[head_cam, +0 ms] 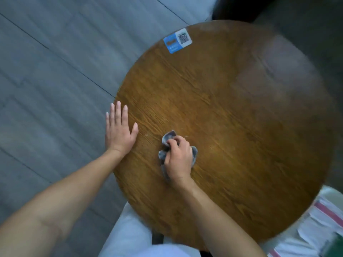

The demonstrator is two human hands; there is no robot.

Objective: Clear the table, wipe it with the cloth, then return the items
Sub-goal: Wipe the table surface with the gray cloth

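on one table: one cloth, two hands.

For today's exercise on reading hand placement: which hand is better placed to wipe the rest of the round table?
Right. The right hand already grips the grey cloth on the wooden table; the left hand lies flat and empty at its edge.

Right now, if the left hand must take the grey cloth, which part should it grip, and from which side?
Probably the loose fold of the cloth that sticks out beyond the right hand, coming from the left. That fold is uncovered and faces the left hand, which lies flat at the rim of the table; the middle is bunched under the fingers.
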